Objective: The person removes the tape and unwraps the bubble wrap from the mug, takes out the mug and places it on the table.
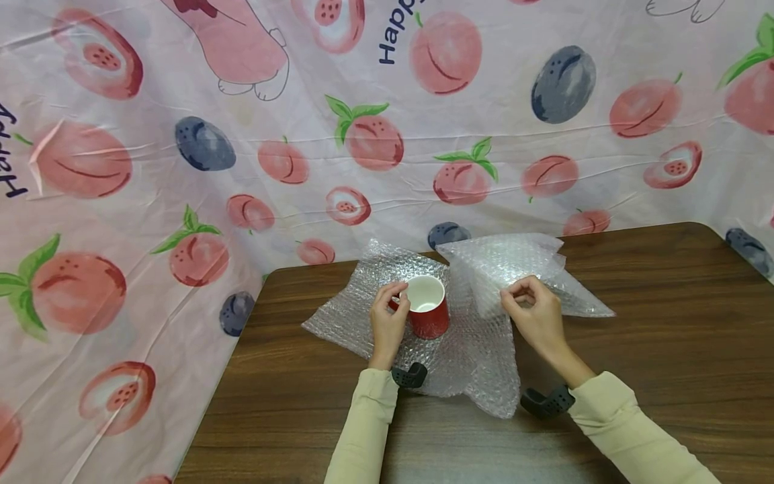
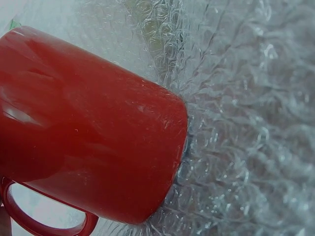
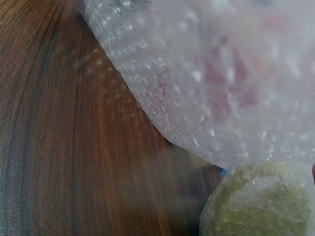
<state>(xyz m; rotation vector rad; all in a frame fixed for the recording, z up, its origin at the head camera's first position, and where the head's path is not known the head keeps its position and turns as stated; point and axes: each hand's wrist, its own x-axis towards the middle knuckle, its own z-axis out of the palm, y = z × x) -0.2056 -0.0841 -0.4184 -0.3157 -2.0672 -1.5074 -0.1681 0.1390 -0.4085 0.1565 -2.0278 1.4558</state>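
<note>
A red mug (image 1: 431, 324) with a white inside stands upright on a spread sheet of bubble wrap (image 1: 478, 366). My left hand (image 1: 388, 326) holds the mug at its handle side, thumb and fingers close to the rim. In the left wrist view the mug (image 2: 93, 123) fills the left half, its handle at the lower left. To the right, my right hand (image 1: 538, 319) pinches the edge of a raised, folded part of the bubble wrap. The right wrist view shows that bubble wrap (image 3: 162, 98) above the wood, the right fingers mostly out of sight.
Both hands work over a dark wooden table (image 1: 653, 376). A fruit-print cloth (image 1: 375, 202) hangs behind and at the left. Through bubble wrap in the right wrist view shows a rounded olive-green thing (image 3: 266, 206); its kind I cannot tell. Dark bands sit at both wrists.
</note>
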